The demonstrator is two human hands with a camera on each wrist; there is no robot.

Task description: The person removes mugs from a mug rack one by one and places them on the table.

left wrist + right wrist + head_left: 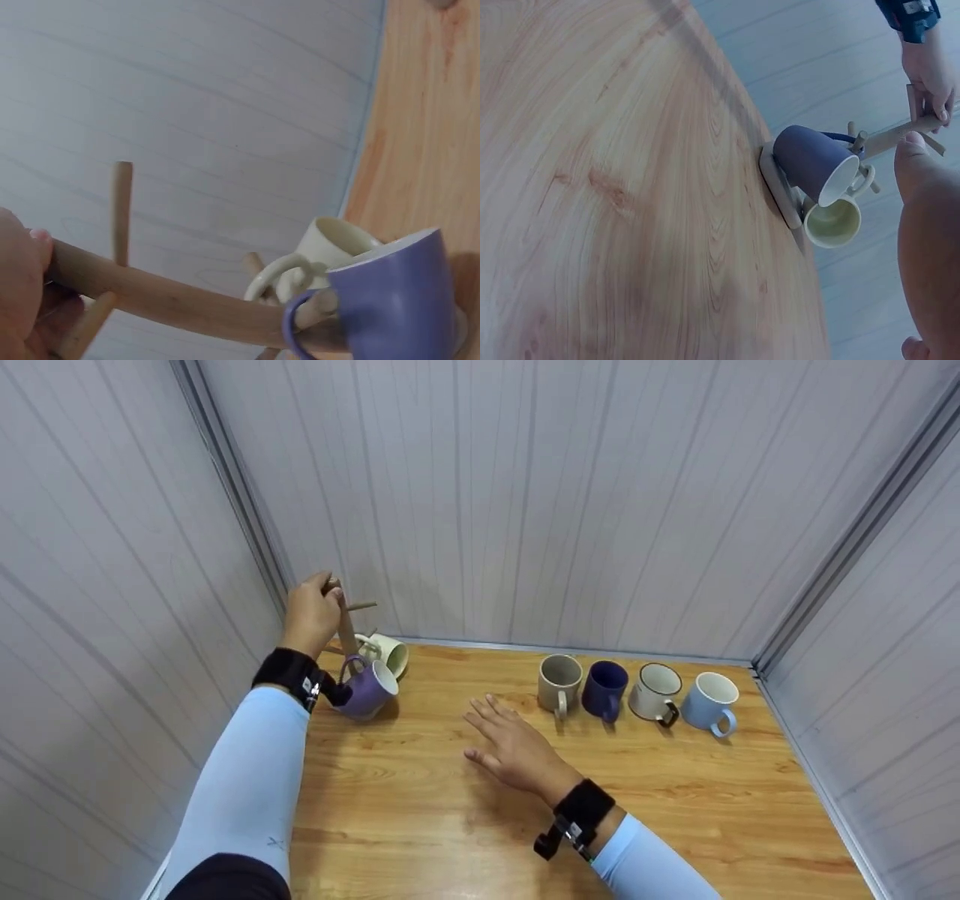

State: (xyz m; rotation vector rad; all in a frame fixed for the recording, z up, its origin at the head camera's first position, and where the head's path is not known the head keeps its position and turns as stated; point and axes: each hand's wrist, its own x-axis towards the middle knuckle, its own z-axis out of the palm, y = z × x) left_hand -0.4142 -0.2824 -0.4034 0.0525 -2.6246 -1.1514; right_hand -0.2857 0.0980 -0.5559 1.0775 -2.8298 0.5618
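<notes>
My left hand (pixel 313 611) grips the top of a wooden mug tree (pixel 187 304), its fingers curled round the post. From the tree's lower pegs hang a purple mug (pixel 367 691) and a cream mug (pixel 391 654), both tilted with their handles over the pegs. The tree's flat base (pixel 778 187) shows in the right wrist view, standing on the table. Over the middle of the table, my right hand (pixel 517 746) is spread with its fingers straight and holds nothing. It is apart from every mug.
To the right, a row of upright mugs stands near the back wall: a grey-beige mug (pixel 559 675), a dark blue mug (pixel 602 690), a white mug with a dark rim (pixel 651 697) and a light blue mug (pixel 701 706). Panel walls (pixel 487 510) enclose the wooden table (pixel 405 810).
</notes>
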